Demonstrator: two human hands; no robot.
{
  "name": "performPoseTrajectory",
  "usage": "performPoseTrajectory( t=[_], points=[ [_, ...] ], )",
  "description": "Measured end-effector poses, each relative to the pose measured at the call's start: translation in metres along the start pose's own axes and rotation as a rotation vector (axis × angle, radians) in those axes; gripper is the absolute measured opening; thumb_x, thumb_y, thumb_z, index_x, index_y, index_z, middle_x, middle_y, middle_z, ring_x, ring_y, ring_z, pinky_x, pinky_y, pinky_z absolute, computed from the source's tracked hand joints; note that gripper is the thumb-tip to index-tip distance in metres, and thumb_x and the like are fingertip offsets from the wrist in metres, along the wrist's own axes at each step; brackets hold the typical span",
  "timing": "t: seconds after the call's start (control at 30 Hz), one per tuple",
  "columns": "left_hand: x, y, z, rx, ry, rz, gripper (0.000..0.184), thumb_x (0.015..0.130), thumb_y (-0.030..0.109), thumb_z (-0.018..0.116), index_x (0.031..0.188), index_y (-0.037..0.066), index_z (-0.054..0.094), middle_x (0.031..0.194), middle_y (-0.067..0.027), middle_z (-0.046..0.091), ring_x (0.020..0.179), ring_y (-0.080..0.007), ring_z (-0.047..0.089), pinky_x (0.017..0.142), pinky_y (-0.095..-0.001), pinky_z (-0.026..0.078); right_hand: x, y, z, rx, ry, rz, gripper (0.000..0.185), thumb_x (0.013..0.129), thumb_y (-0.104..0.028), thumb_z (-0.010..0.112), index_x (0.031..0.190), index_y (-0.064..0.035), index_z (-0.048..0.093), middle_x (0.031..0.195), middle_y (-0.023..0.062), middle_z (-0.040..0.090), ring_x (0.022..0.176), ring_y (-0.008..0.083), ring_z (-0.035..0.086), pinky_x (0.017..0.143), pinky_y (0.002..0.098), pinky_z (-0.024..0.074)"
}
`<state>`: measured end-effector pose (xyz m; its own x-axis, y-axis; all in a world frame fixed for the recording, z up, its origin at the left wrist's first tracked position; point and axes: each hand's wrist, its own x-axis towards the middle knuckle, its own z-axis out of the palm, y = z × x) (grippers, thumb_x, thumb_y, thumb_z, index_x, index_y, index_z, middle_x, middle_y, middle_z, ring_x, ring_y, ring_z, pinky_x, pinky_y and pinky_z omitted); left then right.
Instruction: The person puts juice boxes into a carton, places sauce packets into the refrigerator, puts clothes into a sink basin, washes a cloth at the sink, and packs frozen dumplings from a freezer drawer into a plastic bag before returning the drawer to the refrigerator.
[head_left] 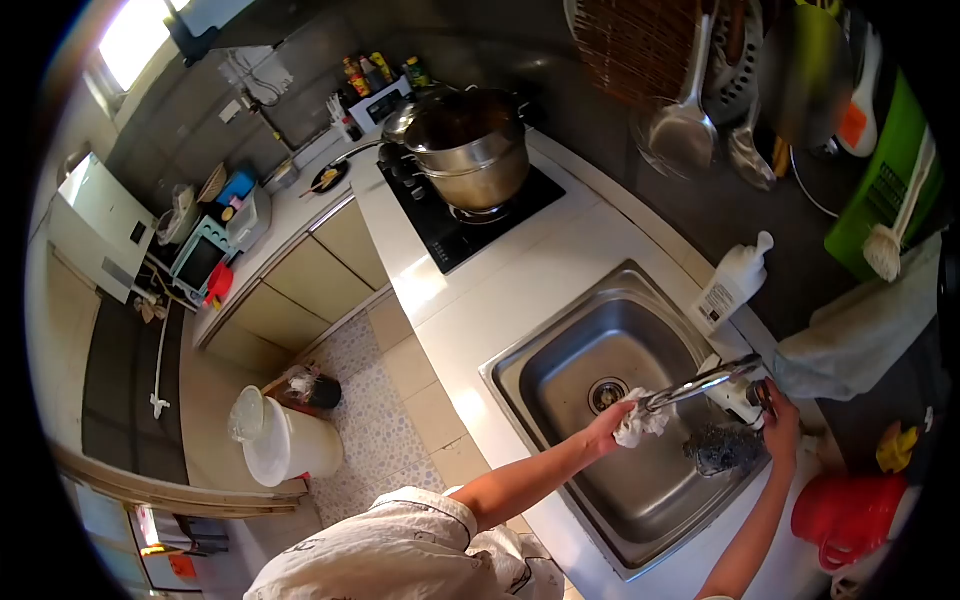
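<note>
My left hand (603, 428) is closed on a crumpled white cloth (640, 420), held over the sink (545, 375) right at the tip of the faucet (705, 382). At the faucet's base, my right hand (782, 425) has its fingers curled round the dark-topped faucet handle (765, 396). Just left of that hand, a dark mesh bundle (722, 448) sits in the sink's corner. The drain (607, 394) shows beyond the cloth. Whether water runs from the spout cannot be made out.
A white bottle (733, 283) stands behind the sink. A steel pot (470, 155) rests on the black cooktop (440, 225). Utensils, including a ladle (685, 135), hang on the wall. A grey towel (850, 335) and red pot (840, 515) are at right; a white bin (305, 445) stands on the floor.
</note>
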<state>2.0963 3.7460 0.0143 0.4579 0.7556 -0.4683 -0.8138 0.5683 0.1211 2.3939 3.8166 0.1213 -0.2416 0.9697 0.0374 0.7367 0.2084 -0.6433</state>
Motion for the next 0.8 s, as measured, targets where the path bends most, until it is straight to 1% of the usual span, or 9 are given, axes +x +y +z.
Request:
performPoseTrajectory(
  t=[0.1, 0.17, 0.3, 0.37, 0.47, 0.57, 0.63, 0.7, 0.8],
  points=[
    [-0.002, 0.005, 0.004, 0.005, -0.046, 0.041, 0.029, 0.088, 0.017, 0.045, 0.114, 0.006, 0.049, 0.101, -0.0093, 0.06, 0.084, -0.0189, 0.062, 0.075, -0.0312, 0.052, -0.007, -0.017, 0.039, -0.351, 0.508, -0.065, 0.049, 0.072, 0.011, 0.048, 0.118, -0.0054, 0.05, 0.107, 0.0188, 0.056, 0.098, 0.0336, 0.052, 0.086, 0.0382, 0.0408],
    [-0.003, 0.012, 0.006, 0.07, -0.004, 0.054, 0.03, 0.086, 0.017, 0.05, 0.114, 0.007, 0.05, 0.1, -0.0078, 0.061, 0.082, -0.0177, 0.062, 0.073, -0.0303, 0.052, -0.024, -0.031, 0.079, -0.274, 0.742, -0.149, 0.038, 0.079, 0.005, 0.048, 0.117, 0.0004, 0.049, 0.109, 0.0181, 0.055, 0.1, 0.0325, 0.052, 0.087, 0.0381, 0.0402],
    [-0.005, 0.016, -0.008, 0.21, 0.12, 0.099, 0.021, 0.081, 0.008, 0.053, 0.101, 0.005, 0.055, 0.098, -0.0083, 0.06, 0.081, -0.0188, 0.062, 0.07, -0.0318, 0.051, -0.037, -0.063, 0.215, 0.52, 0.521, 0.129, 0.026, 0.082, -0.009, 0.056, 0.106, 0.001, 0.054, 0.106, 0.0138, 0.056, 0.101, 0.0241, 0.052, 0.087, 0.0366, 0.0397],
    [-0.013, 0.014, -0.003, 0.245, 0.136, 0.138, 0.023, 0.079, 0.003, 0.054, 0.102, 0.004, 0.054, 0.098, -0.0077, 0.06, 0.081, -0.0179, 0.061, 0.07, -0.0316, 0.051, -0.031, -0.082, 0.248, 1.4, 0.218, 0.485, 0.033, 0.087, -0.026, 0.054, 0.108, -0.0011, 0.053, 0.102, 0.0085, 0.056, 0.098, 0.0194, 0.052, 0.088, 0.0329, 0.0368],
    [-0.019, 0.034, -0.011, 0.441, 0.227, 0.153, 0.029, 0.072, -0.002, 0.056, 0.1, 0.003, 0.05, 0.092, -0.0062, 0.057, 0.084, -0.0199, 0.058, 0.073, -0.0324, 0.049, -0.008, -0.049, 0.283, 1.095, -0.007, 0.516, 0.045, 0.085, -0.037, 0.054, 0.113, -0.0023, 0.046, 0.113, 0.0107, 0.049, 0.105, 0.0218, 0.048, 0.09, 0.0376, 0.0375],
    [-0.025, 0.036, -0.04, 0.466, 0.273, 0.262, 0.032, 0.07, 0.0, 0.056, 0.1, 0.004, 0.048, 0.095, -0.0066, 0.053, 0.089, -0.022, 0.056, 0.077, -0.0328, 0.049, -0.001, -0.058, 0.265, 1.191, 0.376, 0.58, 0.051, 0.085, -0.043, 0.051, 0.118, -0.0054, 0.041, 0.116, 0.0098, 0.047, 0.104, 0.0225, 0.048, 0.09, 0.0389, 0.0384],
    [-0.029, 0.041, -0.037, 0.285, 0.241, 0.203, 0.036, 0.069, 0.001, 0.054, 0.104, 0.005, 0.046, 0.099, -0.0075, 0.053, 0.092, -0.0219, 0.055, 0.077, -0.0333, 0.048, -0.001, -0.067, 0.259, 1.359, 0.406, 0.569, 0.052, 0.084, -0.043, 0.053, 0.117, -0.0054, 0.041, 0.114, 0.0103, 0.048, 0.103, 0.0227, 0.049, 0.088, 0.04, 0.0394],
    [-0.02, 0.028, -0.038, 0.146, 0.104, 0.201, 0.035, 0.08, 0.02, 0.058, 0.109, 0.008, 0.043, 0.103, -0.0086, 0.054, 0.096, -0.0223, 0.054, 0.085, -0.0353, 0.045, -0.002, -0.099, 0.258, 1.385, 0.583, 0.595, 0.05, 0.083, -0.042, 0.053, 0.115, -0.0048, 0.043, 0.111, 0.0119, 0.049, 0.102, 0.0242, 0.05, 0.088, 0.0405, 0.0407],
    [-0.003, 0.017, -0.02, 0.12, 0.102, 0.23, 0.044, 0.083, 0.039, 0.058, 0.112, 0.011, 0.043, 0.1, -0.0046, 0.056, 0.095, -0.0196, 0.055, 0.084, -0.0343, 0.045, -0.022, -0.124, 0.28, 1.289, 0.551, 0.505, 0.02, 0.088, -0.018, 0.05, 0.103, -0.0057, 0.05, 0.099, 0.0077, 0.053, 0.091, 0.0196, 0.053, 0.08, 0.0339, 0.0437]
  ],
)
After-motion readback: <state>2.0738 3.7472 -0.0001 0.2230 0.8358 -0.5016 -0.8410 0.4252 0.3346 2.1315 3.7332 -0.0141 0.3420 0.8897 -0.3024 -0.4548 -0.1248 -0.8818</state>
